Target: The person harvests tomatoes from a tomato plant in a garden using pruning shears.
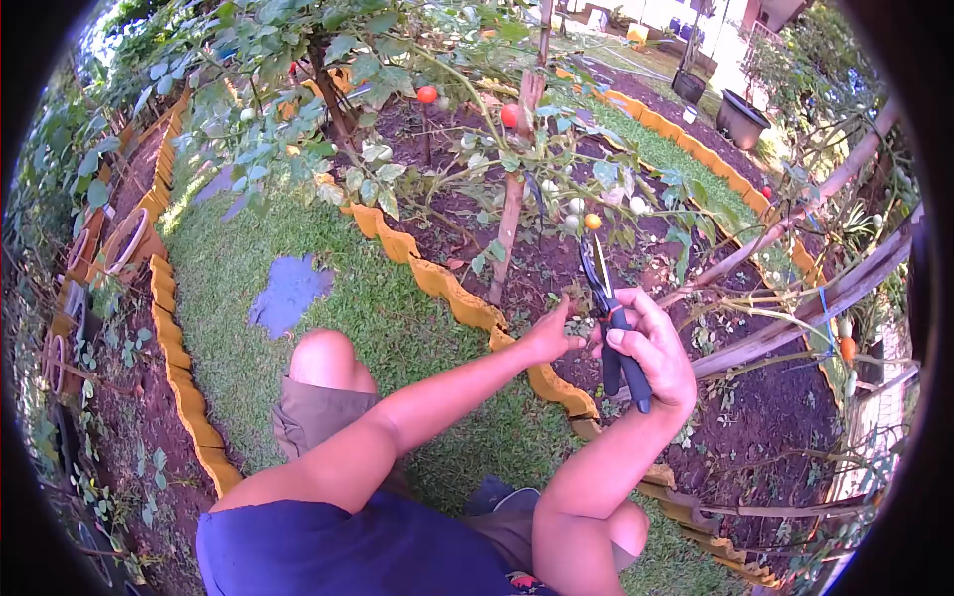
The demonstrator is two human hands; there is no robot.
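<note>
My right hand [654,350] is closed round the dark handles of a pair of garden snips [626,368]. Their slim blades stand parted and point up towards a small yellow-orange tomato [593,221]. Pale green tomatoes [576,206] hang beside that one on the same plant. Just left of the snips, my left hand [553,334] reaches over the soil with thumb and fingers apart. Nothing shows in it, though some fingertips are partly hidden near the snips. Higher up hang red tomatoes [511,115], next to a wooden stake [509,233].
A wavy yellow border [437,282] edges the soil bed in front of me. Grass with a grey stepping stone [288,293] lies on the left. Wooden poles [795,323] slant across the right side. A dark pot [742,121] stands at the back right.
</note>
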